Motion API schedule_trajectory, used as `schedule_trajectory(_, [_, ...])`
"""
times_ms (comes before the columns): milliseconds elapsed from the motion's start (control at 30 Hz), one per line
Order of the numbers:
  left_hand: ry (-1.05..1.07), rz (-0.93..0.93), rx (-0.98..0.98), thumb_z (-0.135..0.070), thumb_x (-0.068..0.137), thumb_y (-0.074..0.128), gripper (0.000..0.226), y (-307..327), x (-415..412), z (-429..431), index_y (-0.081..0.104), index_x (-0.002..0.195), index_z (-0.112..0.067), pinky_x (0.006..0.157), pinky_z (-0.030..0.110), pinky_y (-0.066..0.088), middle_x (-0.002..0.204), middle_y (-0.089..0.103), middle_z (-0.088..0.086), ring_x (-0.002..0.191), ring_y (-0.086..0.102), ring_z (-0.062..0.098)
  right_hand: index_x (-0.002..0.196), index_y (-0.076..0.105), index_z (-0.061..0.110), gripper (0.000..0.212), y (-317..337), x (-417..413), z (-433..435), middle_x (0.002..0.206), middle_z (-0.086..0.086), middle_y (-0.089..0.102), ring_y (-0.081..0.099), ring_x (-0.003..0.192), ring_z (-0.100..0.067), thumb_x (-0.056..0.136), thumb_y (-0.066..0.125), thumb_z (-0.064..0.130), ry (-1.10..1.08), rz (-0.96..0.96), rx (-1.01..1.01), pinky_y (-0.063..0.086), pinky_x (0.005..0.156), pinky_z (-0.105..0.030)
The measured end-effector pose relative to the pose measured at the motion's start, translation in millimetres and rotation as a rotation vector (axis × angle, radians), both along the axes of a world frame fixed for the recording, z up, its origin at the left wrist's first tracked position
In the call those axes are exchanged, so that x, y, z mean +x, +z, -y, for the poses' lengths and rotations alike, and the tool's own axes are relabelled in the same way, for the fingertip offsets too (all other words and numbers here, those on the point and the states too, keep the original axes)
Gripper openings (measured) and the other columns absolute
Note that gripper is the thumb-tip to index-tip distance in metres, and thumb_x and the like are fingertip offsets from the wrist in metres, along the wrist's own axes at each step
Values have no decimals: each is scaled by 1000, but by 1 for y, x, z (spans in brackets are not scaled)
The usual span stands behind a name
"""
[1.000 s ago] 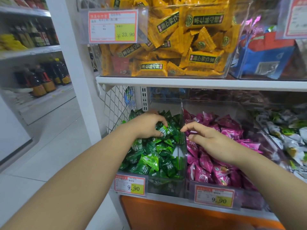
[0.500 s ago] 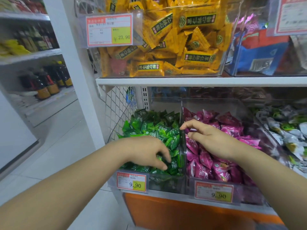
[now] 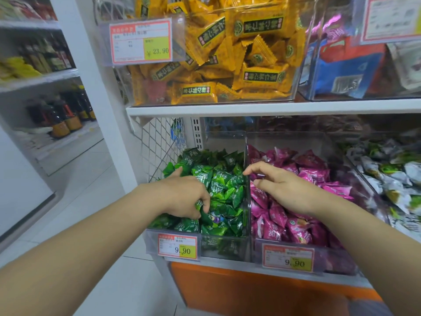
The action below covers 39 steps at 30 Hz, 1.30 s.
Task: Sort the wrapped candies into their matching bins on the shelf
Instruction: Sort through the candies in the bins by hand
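Two clear bins stand side by side on the lower shelf. The left bin [image 3: 227, 247] holds green wrapped candies [image 3: 224, 182]. The right bin [image 3: 332, 262] holds pink wrapped candies [image 3: 315, 173]. My left hand [image 3: 182, 197] is down in the front part of the green bin, its fingers curled into the pile and gripping a green candy. A wrapper with a purple patch [image 3: 215, 218] lies just beside its fingertips. My right hand [image 3: 284, 188] hovers over the pink candies near the divider between the bins, fingers relaxed and holding nothing.
A white shelf board [image 3: 273, 108] runs close above the bins and carries a bin of yellow packets [image 3: 250, 65]. White-and-green candies [image 3: 391, 179] fill a bin to the right. A wire mesh panel [image 3: 157, 142] closes the left side. Bottles [image 3: 63, 119] stand on shelves across the aisle.
My left hand has pulled from the back of the green bin to its front and dug its fingers into the candies. My right hand has stayed almost still over the pink bin.
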<state>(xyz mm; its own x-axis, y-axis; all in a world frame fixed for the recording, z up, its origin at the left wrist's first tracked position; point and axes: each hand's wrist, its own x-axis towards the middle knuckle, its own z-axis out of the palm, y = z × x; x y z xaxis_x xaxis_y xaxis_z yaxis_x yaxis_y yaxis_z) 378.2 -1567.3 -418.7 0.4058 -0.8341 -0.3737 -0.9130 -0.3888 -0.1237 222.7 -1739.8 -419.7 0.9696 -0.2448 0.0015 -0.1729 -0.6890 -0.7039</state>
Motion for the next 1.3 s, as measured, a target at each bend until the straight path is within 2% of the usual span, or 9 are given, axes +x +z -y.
schedule_trajectory(200, [-22, 215, 65, -59, 89, 48, 41, -5, -14, 18, 69, 89, -24, 115, 57, -3, 88, 58, -7, 121, 41, 20, 118, 49, 36, 23, 1, 0, -2, 33, 11, 32, 23, 31, -5, 100, 40, 24, -6, -1, 37, 22, 36, -17])
schedule_trajectory(533, [143, -80, -24, -21, 92, 54, 41, -14, -6, 10, 54, 128, -41, 111, 60, -12, 129, 44, -3, 134, 17, 19, 121, 47, 36, 24, 1, -2, -2, 33, 11, 33, 21, 31, -5, 100, 39, 26, 17, -18, 39, 22, 37, -17])
schedule_trajectory(633, [194, -93, -52, -30, 92, 52, 25, -17, -7, 15, 65, 112, -37, 109, 62, -13, 119, 47, -1, 130, 20, 21, 119, 46, 41, 23, -1, -1, -3, 89, -3, 72, 23, 32, -4, 100, 40, 30, 20, -22, 8, 31, 48, -23])
schedule_trajectory(700, [208, -53, -56, -44, 90, 53, 22, -21, -6, 17, 69, 97, -31, 109, 63, -13, 115, 50, 0, 129, 22, 22, 114, 44, 47, 22, -1, -1, -2, 126, -26, 54, 32, 39, -8, 99, 40, 32, 16, -38, -7, 38, 55, -29])
schedule_trajectory(800, [170, 67, -1, -51, 89, 55, 28, -28, -7, 19, 67, 85, -26, 108, 67, -9, 112, 50, 2, 128, 23, 26, 112, 44, 50, 22, -3, 0, -2, 131, -27, 49, 62, 77, -27, 99, 41, 33, 28, -31, 10, 50, 79, -48])
schedule_trajectory(967, [184, 88, 30, -44, 87, 61, 29, -29, -11, 23, 68, 110, -29, 106, 71, -9, 110, 41, 1, 130, 20, 31, 109, 45, 54, 23, -6, 2, 0, 132, -28, 47, 41, 122, -49, 98, 41, 34, 43, -21, 10, 42, 93, -61])
schedule_trajectory(1100, [213, 133, 173, -48, 91, 55, 47, -29, -13, 28, 55, 132, -25, 104, 73, -8, 131, 34, 3, 135, 12, 35, 110, 43, 53, 23, -5, 0, -2, 130, -27, 50, 66, 88, -32, 99, 41, 34, 31, -16, 20, 52, 80, -45])
schedule_trajectory(1167, [222, 168, 218, -49, 92, 52, 52, -30, -14, 32, 53, 132, -17, 105, 72, -7, 138, 32, 4, 137, 10, 35, 113, 42, 50, 22, -7, 0, -1, 129, -28, 51, 42, 40, -10, 99, 40, 34, 7, -13, 19, 42, 59, -31])
schedule_trajectory(1300, [193, 254, 124, -55, 86, 57, 51, -34, -19, 33, 62, 115, -13, 108, 70, -4, 132, 41, 4, 134, 20, 33, 115, 41, 50, 23, -8, 0, 1, 124, -28, 55, 23, 33, -6, 99, 39, 34, -2, -31, -18, 34, 51, -27])
